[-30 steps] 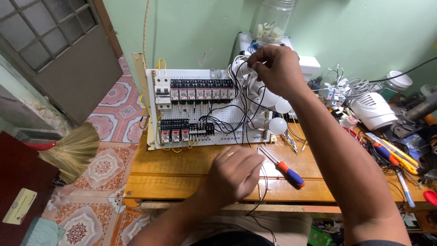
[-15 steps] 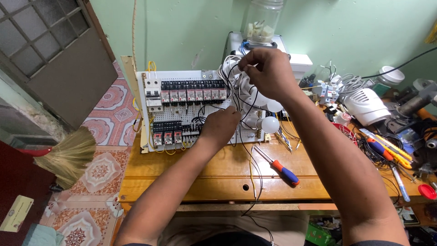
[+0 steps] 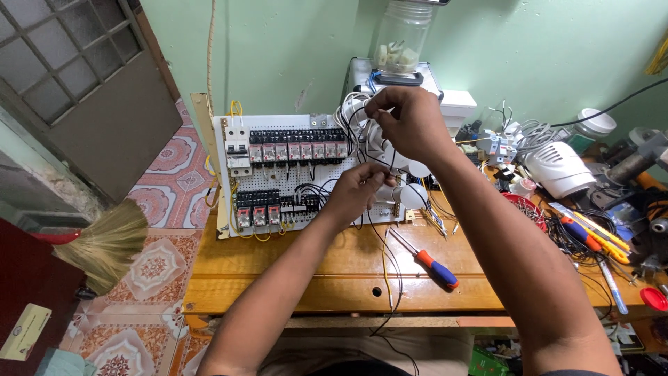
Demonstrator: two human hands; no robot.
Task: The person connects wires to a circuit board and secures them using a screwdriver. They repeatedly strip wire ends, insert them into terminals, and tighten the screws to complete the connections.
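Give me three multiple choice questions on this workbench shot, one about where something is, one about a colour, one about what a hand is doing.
1. Where does the screwdriver lie?
A. On the wooden bench, in front of the control panel
B. On the tiled floor
C. In the glass jar

2. What colours is its handle?
A. Green and white
B. Orange and blue
C. All black

3. What is the left hand doing?
A. Resting flat on the bench
B. Gripping the broom
C. Pinching a black wire

Answers: 1 A, it rests on the bench below the control panel. 2 B, orange shank end, blue butt. 3 C, its fingers close on a black wire.
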